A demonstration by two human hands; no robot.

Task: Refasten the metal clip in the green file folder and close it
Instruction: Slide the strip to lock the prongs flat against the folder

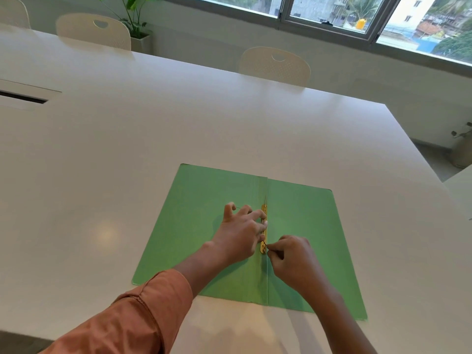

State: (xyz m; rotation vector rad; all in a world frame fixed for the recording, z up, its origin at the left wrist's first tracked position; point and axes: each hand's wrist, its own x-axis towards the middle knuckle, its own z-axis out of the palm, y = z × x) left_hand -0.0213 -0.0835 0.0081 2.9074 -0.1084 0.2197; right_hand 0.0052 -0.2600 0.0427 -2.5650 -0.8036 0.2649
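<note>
Left hand presses the metal clip — half hidden — right hand pinches its prong.

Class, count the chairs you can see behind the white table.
3: one chair at the far edge's middle, one far left beside the plant, one cut off at the top-left corner. Others may be hidden.

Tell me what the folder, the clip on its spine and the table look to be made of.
Green file folder: likely thin card, matte, lying flat with a creased spine. Metal clip: brass-coloured metal by its gold shine. Table: smooth white top with soft glare, perhaps laminate or solid surface; cannot tell which.
</note>
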